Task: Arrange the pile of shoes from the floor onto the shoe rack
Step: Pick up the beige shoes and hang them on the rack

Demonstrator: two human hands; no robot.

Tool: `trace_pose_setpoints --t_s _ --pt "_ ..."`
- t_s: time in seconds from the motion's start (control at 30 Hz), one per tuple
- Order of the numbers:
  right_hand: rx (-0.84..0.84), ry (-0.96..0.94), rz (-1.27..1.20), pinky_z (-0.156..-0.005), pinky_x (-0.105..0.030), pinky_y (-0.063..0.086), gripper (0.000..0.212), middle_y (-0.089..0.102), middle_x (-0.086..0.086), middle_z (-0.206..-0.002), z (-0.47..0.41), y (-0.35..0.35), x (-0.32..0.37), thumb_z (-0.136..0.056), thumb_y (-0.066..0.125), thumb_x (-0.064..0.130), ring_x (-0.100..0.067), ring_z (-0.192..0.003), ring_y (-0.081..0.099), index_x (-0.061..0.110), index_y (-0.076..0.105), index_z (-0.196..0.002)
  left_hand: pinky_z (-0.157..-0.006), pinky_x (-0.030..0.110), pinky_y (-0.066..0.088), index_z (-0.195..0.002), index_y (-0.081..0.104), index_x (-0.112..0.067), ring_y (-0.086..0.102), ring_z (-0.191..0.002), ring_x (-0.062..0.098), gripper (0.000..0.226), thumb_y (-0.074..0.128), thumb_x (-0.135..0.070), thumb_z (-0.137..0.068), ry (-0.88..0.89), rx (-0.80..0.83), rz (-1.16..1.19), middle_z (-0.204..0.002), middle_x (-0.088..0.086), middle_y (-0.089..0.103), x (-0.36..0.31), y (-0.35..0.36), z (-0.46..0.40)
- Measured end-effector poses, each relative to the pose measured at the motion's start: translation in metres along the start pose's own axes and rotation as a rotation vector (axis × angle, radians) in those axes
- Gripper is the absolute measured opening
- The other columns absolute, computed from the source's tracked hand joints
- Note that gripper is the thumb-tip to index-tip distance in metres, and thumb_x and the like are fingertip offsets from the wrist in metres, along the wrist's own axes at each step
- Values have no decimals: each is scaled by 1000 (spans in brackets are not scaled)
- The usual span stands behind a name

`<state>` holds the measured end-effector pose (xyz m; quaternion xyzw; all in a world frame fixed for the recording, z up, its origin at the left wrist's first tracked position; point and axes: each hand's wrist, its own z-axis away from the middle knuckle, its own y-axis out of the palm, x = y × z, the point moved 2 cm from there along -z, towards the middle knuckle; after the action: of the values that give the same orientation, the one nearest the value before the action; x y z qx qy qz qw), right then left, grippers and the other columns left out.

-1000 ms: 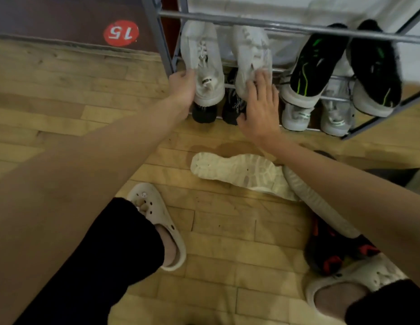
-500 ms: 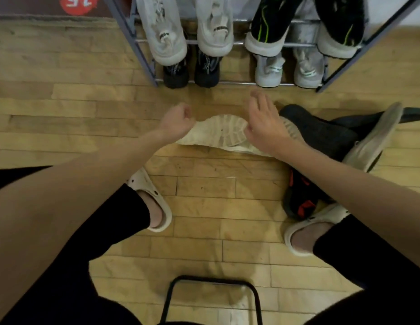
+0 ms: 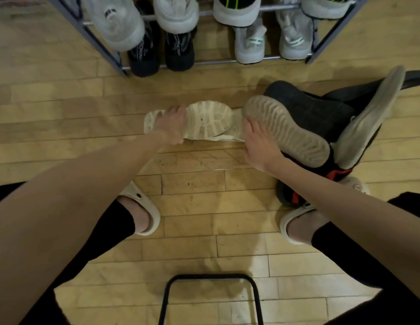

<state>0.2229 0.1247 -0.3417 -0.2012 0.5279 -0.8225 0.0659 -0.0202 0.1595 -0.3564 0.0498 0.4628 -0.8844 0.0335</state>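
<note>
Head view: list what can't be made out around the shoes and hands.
- White shoe: lies sole up, so its upper is hidden; the left hand covers part of it.
- Right hand: its fingertips vanish under the grey-soled shoe, so its grip is unclear.
- Shoe rack: its upper tiers are cut off by the top edge.
- Black and red shoe: mostly hidden by the right forearm.

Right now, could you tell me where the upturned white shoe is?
The white shoe lies sole-up on the wooden floor in mid-frame, just before the shoe rack, gripped by the left hand, with the dark shoe pile to its right.
</note>
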Motion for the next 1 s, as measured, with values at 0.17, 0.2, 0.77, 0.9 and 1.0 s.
trace_pose_setpoints --t_s 0.17,0.2,0.77,0.9,1.0 --pt "-6 14 47 -120 -47 18 72 23 -21 -155 -1 9 -2 -87 56 14 -35 -145 18 0 20 -147 -103 57 37 -129 40 -13 52 -117 34 70 78 -9 -70 -29 -120 7 -124 12 54 2 1 1" --pt "-10 12 54 -120 -46 18 71 23 -21 -155 0 10 -2 -87 56 13 -35 -145 18 0 21 -147 -101 58 39 -128 42 -13 51 -116 33 71 79 -9 -67 -41 -141 66 -123 11 54 5 3 3" --pt "-12 -50 42 -118 -45 18 72 24 -21 -154 -17 13 14 -81 62 3 -35 -144 21 1 28 -144 -96 46 46 -124 45 -13 49 -116 27 85 82 -43 -55 -470 -376 671 -122 7 52 49 44 82" --pt "64 -63 4 -118 -44 17 87 17 -18 -158 -59 9 32 -82 65 2 -32 -147 16 5 13 -151 -94 42 43 -127 44 -12 48 -115 28 89 82 -45 -54 -416 -364 572 -122 7 51 50 47 85" --pt "182 -28 52 -117 -45 20 92 27 -18 -153 -84 9 42 -78 71 10 -33 -142 26 6 14 -150 -93 42 43 -129 44 -12 48 -114 29 90 83 -45 -54 -411 -358 551 -121 8 52 51 48 86"
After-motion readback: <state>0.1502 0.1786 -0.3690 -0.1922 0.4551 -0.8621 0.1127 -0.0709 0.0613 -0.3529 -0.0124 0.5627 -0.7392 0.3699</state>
